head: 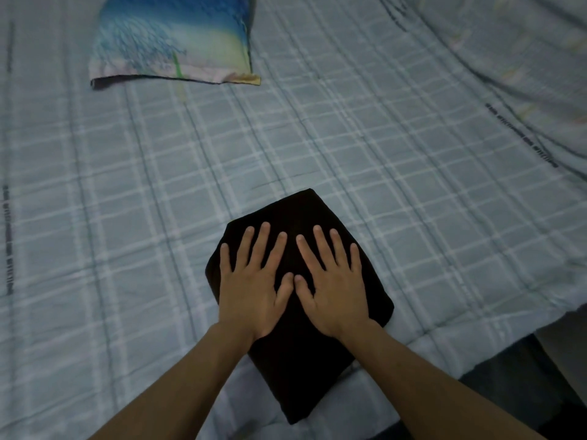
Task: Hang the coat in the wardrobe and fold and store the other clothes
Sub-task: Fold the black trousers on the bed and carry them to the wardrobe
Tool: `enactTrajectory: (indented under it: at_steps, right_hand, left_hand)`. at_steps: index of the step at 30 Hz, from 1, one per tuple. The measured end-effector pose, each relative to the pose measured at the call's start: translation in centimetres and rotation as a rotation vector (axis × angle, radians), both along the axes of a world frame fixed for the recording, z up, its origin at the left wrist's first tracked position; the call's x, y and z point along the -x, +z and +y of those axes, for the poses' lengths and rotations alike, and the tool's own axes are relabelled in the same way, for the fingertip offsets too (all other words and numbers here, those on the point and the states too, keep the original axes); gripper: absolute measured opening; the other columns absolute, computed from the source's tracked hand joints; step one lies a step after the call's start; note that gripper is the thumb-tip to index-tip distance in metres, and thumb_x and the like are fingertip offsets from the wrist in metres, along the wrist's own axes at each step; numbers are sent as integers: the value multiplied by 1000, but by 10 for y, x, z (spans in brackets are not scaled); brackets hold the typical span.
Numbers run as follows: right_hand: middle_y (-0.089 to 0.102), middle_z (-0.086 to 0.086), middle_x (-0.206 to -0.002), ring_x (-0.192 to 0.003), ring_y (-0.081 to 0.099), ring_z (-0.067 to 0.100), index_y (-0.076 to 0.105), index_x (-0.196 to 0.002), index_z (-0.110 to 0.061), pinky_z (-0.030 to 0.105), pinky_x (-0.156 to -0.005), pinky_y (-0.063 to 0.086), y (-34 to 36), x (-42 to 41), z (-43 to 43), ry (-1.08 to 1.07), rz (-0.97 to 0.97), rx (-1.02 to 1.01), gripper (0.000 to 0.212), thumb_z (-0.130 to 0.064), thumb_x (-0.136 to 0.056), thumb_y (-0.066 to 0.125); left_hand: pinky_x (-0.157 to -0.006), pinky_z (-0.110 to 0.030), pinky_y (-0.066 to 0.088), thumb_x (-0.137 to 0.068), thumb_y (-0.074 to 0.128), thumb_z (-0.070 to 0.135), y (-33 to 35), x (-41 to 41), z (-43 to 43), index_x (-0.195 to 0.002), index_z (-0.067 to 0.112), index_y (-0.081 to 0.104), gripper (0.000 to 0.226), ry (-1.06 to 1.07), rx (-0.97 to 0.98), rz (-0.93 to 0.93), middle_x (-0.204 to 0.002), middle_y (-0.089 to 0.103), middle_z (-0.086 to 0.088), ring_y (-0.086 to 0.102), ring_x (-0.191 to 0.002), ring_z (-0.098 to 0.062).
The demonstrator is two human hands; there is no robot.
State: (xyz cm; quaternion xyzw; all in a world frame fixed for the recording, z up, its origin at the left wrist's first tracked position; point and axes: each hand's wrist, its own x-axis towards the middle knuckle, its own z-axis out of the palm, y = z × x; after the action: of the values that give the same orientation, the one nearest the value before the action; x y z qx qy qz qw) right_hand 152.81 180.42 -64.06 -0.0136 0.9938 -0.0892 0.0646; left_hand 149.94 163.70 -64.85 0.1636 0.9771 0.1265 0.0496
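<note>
Head: left hand [251, 290], right hand [336, 296] fingers splayed on seemingly black garment [298, 369].

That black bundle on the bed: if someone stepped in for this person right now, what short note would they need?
Hands: the left hand and the right hand both lie open, pressing flat on the black garment, thumbs almost touching.
Things: the garment sits folded on the checked bedspread near the bed's front edge; a pillow lies at the far side.
Done: this piece looks folded.
Left: store it. The coat and wardrobe are out of view, so their state is unknown.
</note>
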Motion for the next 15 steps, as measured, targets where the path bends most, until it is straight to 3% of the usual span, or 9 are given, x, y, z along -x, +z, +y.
enactTrajectory:
  at_steps: [9,15]
  right_hand:
    - [-6,0,-166,-153,-8,22,-1,-157,-35,56,-121,9,8,-8,-5,-7,-6,-32,67,-55,-98,24]
    - [-1,0,-167,-153,-2,23,3,-157,-35,61,-119,11,12,-11,-9,-52,-7,-43,63,-53,-99,22]
  left_hand:
    - [-118,-62,15,-96,31,62,4,-35,-30,-157,36,14,68,39,-70,-47,-166,1,4,-5,-153,-18]
    - [-117,-62,17,-95,25,68,13,-16,-41,-156,38,10,70,-86,23,-19,-166,1,0,-2,-153,-26]
